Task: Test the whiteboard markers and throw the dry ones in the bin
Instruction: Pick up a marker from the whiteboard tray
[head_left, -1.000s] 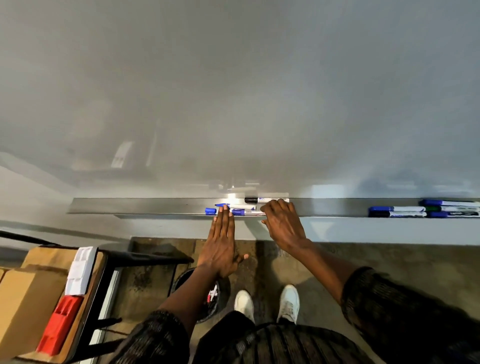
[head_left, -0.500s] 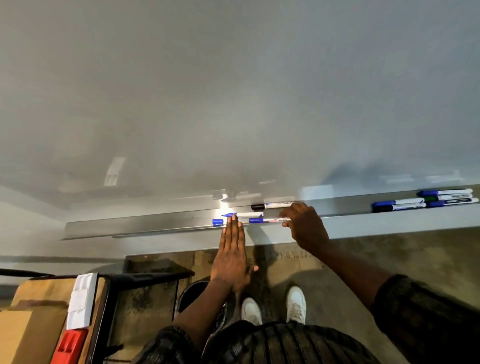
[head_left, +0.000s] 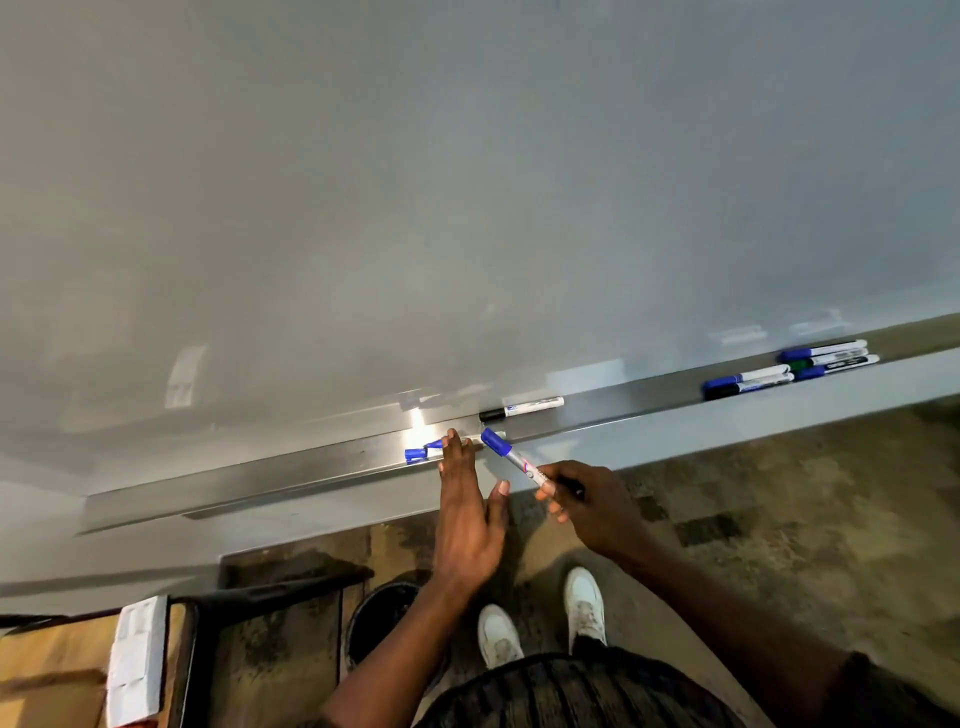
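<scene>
Starting at the left, a dark bin stood on the floor below the tray. The left hand lay with fingers straight, its tips resting on a blue marker in the tray, though whether they pressed or merely touched it was hard to tell. Just beside it the right hand pinched a capped marker by the barrel, blue cap aimed at the whiteboard. A black marker lay behind in the tray, and a cluster of markers sat well apart to the right. The step seemed to be taking a marker up for testing; next the cap would need pulling off before a stroke on the board.
</scene>
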